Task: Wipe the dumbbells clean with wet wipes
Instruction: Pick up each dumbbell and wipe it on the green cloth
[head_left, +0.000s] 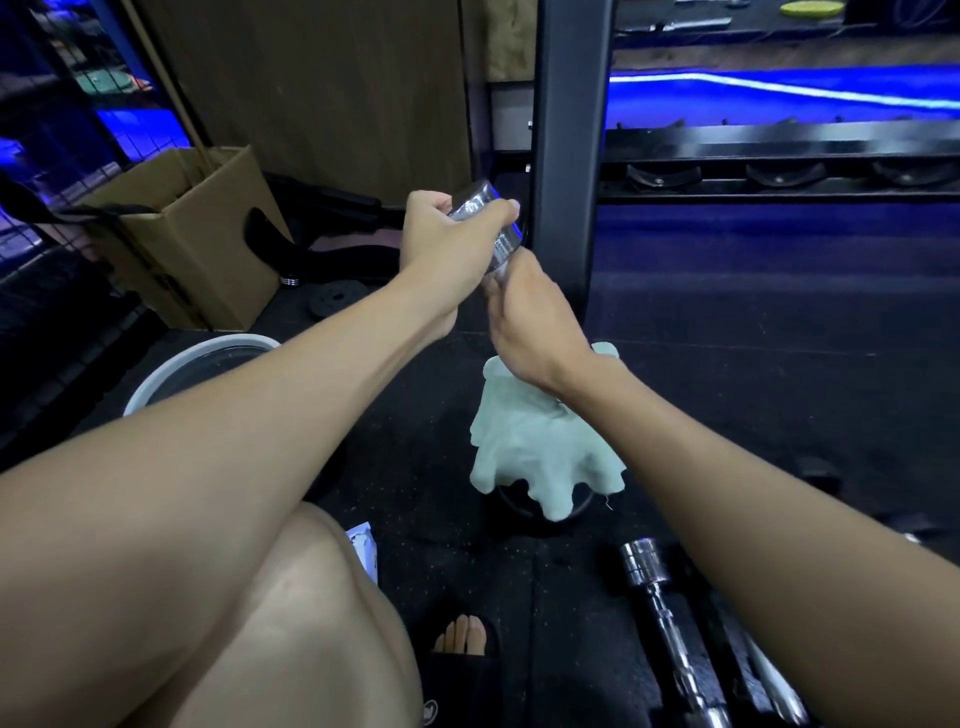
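You've got the chrome dumbbell (491, 228) up in the air in front of the rack post (566, 156). Your left hand (441, 239) has its fingers curled round the upper head, and your right hand (530, 317) grips the lower end with the pale green cloth (535, 447) hanging below. I'd guess polished steel like that is heavy, rigid and slick once wet, so hold it by the knurled bar, not the heads.

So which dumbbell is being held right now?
The chrome dumbbell gripped by both hands, left hand and right hand; the other dumbbell lies on the floor.
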